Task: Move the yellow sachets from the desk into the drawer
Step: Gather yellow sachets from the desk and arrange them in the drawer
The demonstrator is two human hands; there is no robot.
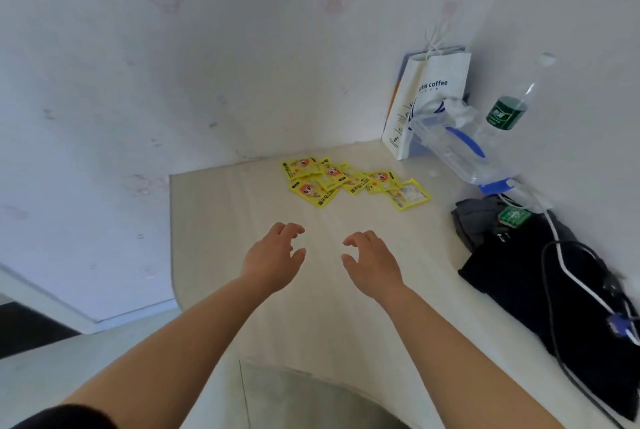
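Several yellow sachets lie in a loose overlapping pile on the pale desk, near its far edge by the wall. My left hand and my right hand hover side by side above the middle of the desk, a little short of the pile. Both have loosely curled fingers and hold nothing. A drawer front shows at the desk's near edge, below my forearms; it looks closed.
A white paper coffee bag stands in the far right corner. Beside it are a clear plastic container with blue trim and a green-labelled water bottle. A black bag with cables fills the right side. The desk's left edge drops to the floor.
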